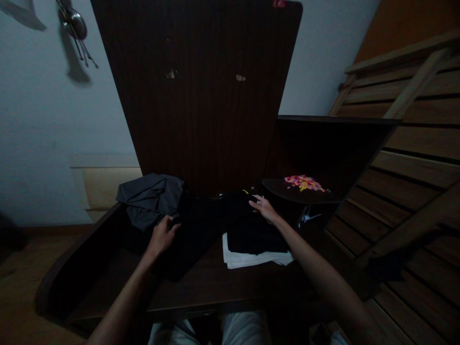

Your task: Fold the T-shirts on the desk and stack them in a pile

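Note:
A dark black garment (201, 225) lies spread across the dark wooden desk, its details lost in the dim light. My left hand (164, 235) has its fingers curled on the garment's left part, beside a bunched grey cloth (153, 196). At the garment's far right end, my right hand (264, 209) grips its edge between thumb and fingers; a small yellow mark shows near there. Under my right forearm sits folded black cloth (251, 242) on top of folded white cloth (242, 261).
A small shelf (276, 189) at the right holds a pile of pink and yellow pieces (305, 183). A tall dark panel (204, 105) rises behind the desk (201, 292). Wooden slats (413, 139) stand to the right, and a metal object (74, 24) hangs on the left wall.

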`<state>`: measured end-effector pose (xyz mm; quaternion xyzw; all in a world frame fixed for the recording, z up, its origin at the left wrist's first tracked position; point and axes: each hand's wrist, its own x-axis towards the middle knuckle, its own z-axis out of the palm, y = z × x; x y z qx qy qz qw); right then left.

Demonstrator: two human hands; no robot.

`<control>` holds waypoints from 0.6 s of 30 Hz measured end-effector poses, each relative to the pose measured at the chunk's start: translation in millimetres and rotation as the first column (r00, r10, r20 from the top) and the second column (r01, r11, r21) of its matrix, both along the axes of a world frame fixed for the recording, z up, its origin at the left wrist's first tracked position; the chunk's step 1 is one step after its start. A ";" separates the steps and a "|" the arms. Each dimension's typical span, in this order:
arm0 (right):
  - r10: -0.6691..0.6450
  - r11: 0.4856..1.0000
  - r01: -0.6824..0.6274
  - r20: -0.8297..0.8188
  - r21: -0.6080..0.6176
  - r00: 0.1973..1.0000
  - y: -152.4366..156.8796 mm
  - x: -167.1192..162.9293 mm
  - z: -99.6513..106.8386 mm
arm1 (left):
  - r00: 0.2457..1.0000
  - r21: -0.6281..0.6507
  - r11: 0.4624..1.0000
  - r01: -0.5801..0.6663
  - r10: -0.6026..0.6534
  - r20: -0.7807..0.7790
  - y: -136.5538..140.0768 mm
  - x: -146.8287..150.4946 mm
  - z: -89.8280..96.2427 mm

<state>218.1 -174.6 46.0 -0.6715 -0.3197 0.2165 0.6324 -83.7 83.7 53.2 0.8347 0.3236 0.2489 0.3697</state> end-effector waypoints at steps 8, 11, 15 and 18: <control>-0.353 0.933 0.340 0.122 0.118 0.928 4.9 27.0 46.4 | 0.883 -0.600 0.800 0.012 0.273 0.381 17.2 11.3 29.0; -0.317 0.949 0.316 0.050 0.019 0.947 -8.0 28.6 49.5 | 0.894 -0.661 0.750 -0.026 0.314 0.320 19.7 12.0 22.2; -0.019 0.997 0.007 -0.165 -0.073 0.986 -38.0 11.4 32.1 | 0.883 -0.711 0.700 0.062 0.294 0.366 11.0 5.6 -1.2; 0.194 0.948 -0.242 -0.227 -0.208 0.954 -61.2 -1.9 11.4 | 0.941 -0.676 0.727 0.121 0.132 0.311 0.9 -7.9 -20.3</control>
